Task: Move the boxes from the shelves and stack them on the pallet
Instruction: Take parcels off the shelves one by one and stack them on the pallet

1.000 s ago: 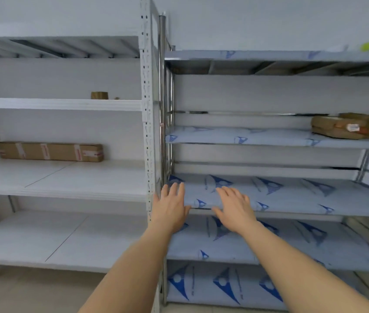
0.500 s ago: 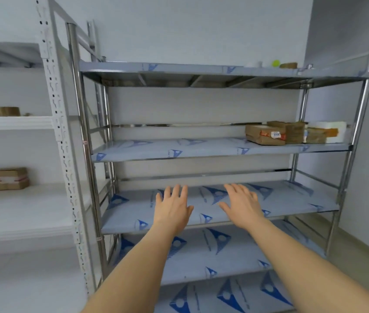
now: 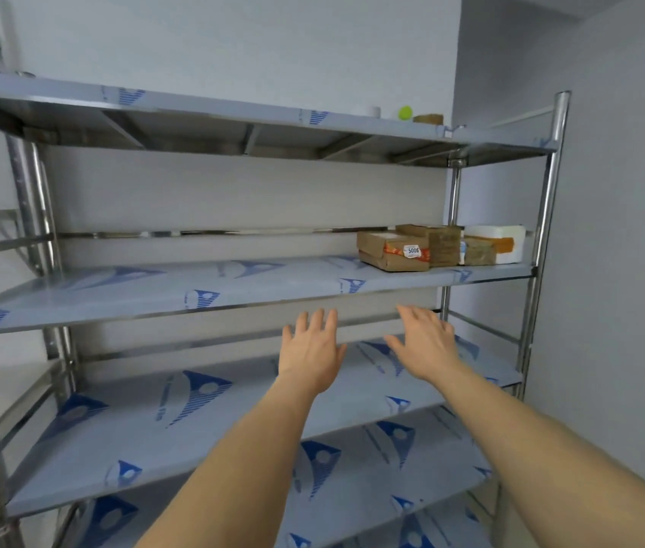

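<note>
I am reaching my left hand (image 3: 310,354) and right hand (image 3: 426,347), fingers spread and holding nothing, toward the brown boxes (image 3: 394,250) to lift one.

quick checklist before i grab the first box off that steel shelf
1. Left hand free, fingers straight: ok.
2. Right hand free, fingers straight: ok.
3. Nearest box, the flat brown box with the orange label, at the shelf front, nothing on top: ok.
4. Hands level with that box: not ok, both are below the shelf edge.
5. Box weight: cannot tell.
6. Pallet in sight for the drop: not ok, out of view.
</note>
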